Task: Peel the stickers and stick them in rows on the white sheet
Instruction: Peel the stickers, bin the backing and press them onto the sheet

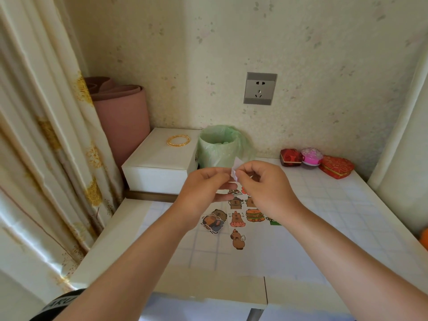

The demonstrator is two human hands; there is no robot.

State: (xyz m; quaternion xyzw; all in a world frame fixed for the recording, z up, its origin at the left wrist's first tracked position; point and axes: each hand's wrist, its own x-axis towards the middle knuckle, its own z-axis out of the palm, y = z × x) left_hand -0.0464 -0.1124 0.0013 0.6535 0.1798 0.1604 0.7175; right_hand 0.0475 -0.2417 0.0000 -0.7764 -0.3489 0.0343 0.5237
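Raised over the far middle of the desk [347, 205]: left hand [208, 184] and right hand [261, 181], close together. Pinching one small sticker [236, 170] between them, fingers [245, 173] of both hands curled onto its pale edges; printed face too small to make out.

Below the hands, flat on the desk, the white sheet [208, 256], reaching toward the near edge. On it, rows of cartoon stickers [238, 218]: brown animals, a burger, one winged animal alone nearest the near edge. At the sheet's left edge, a loose overlapping pile of stickers [213, 222].

Toward the far edge, a bin [218, 147] lined with a green bag, just beside a white box [159, 163] at the far left corner, gold bangles [178, 140] lying on its lid. Along the far right edge, in a line: a square red box [290, 157], a pink pot [311, 156], a red heart box [335, 166].
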